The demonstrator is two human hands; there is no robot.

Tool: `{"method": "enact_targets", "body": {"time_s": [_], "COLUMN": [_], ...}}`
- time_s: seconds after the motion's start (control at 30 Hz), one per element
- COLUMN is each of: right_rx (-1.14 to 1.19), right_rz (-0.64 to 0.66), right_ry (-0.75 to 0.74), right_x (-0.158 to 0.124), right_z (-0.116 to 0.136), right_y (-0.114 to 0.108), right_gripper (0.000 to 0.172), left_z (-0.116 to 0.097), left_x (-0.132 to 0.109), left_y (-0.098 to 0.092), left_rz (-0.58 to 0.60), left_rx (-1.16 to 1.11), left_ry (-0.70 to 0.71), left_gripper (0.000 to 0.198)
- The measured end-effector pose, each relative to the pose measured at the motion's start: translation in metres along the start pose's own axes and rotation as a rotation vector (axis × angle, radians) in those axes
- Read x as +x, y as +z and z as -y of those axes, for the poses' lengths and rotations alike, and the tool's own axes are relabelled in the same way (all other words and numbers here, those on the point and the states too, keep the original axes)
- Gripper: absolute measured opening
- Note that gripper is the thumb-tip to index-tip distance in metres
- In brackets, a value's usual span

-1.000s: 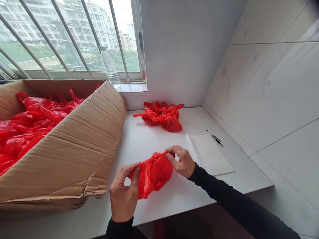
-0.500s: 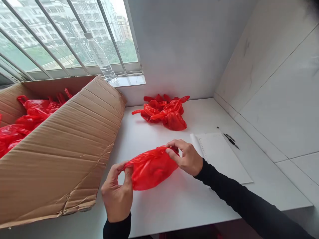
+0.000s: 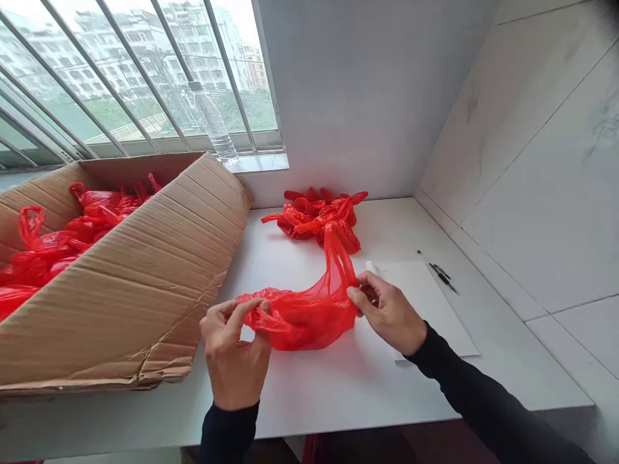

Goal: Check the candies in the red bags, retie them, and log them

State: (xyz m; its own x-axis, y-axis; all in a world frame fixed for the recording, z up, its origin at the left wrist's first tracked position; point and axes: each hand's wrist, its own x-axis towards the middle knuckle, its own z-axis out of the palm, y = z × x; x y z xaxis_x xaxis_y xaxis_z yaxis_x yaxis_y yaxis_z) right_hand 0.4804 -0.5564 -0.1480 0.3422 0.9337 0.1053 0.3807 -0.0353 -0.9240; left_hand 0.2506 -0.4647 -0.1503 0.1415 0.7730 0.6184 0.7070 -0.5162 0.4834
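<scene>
A thin red plastic bag (image 3: 309, 319) is stretched between my two hands, just over the white table. My left hand (image 3: 236, 354) pinches its left end between thumb and fingers. At the right end, my right hand (image 3: 387, 309) grips the bag's edge near a handle loop that stands up toward the back. Something darker shows faintly through the plastic, but I cannot make out what it is. Behind the held bag lies a pile of knotted red plastic bags (image 3: 314, 216) against the wall.
On the left stands a large cardboard box (image 3: 159, 258) holding several red bags (image 3: 97, 219). A water bottle (image 3: 213, 122) is on the sill by the barred window. Right of my hands lie an open notebook (image 3: 430, 303) and pens (image 3: 442, 277) on the table (image 3: 338, 393).
The bag's handle loop now stands up at its right end. My right hand has moved right and slightly down along the bag. My left hand still pinches the other end.
</scene>
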Motion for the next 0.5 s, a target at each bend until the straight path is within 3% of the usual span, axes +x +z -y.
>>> {"method": "enact_targets", "body": {"time_s": [0.1, 0.13, 0.2, 0.27, 0.33, 0.5], "right_rx": [-0.066, -0.046, 0.01, -0.057, -0.235, -0.675], "right_rz": [-0.259, -0.268, -0.067, 0.155, 0.266, 0.381], "right_ry": [-0.183, -0.298, -0.548, -0.672, -0.629, -0.371], "right_x": [-0.018, -0.024, -0.029, -0.025, -0.015, 0.002], "right_z": [0.02, 0.029, 0.045, 0.05, 0.044, 0.013], "right_y": [-0.004, -0.002, 0.008, 0.021, 0.033, 0.041], "right_gripper": [0.022, 0.022, 0.023, 0.024, 0.021, 0.024], "left_z": [-0.003, -0.007, -0.013, -0.015, -0.012, 0.0], "left_x": [-0.002, -0.003, -0.005, -0.007, -0.008, -0.008], "left_y": [-0.018, -0.024, -0.033, -0.039, -0.043, -0.055], "left_rz": [0.01, 0.063, 0.161, 0.197, 0.204, 0.245], "left_rx": [-0.18, -0.305, -0.555, -0.655, -0.709, -1.065], "left_ry": [-0.232, -0.335, -0.519, -0.603, -0.685, -0.959], "left_gripper": [0.03, 0.032, 0.036, 0.04, 0.045, 0.046]}}
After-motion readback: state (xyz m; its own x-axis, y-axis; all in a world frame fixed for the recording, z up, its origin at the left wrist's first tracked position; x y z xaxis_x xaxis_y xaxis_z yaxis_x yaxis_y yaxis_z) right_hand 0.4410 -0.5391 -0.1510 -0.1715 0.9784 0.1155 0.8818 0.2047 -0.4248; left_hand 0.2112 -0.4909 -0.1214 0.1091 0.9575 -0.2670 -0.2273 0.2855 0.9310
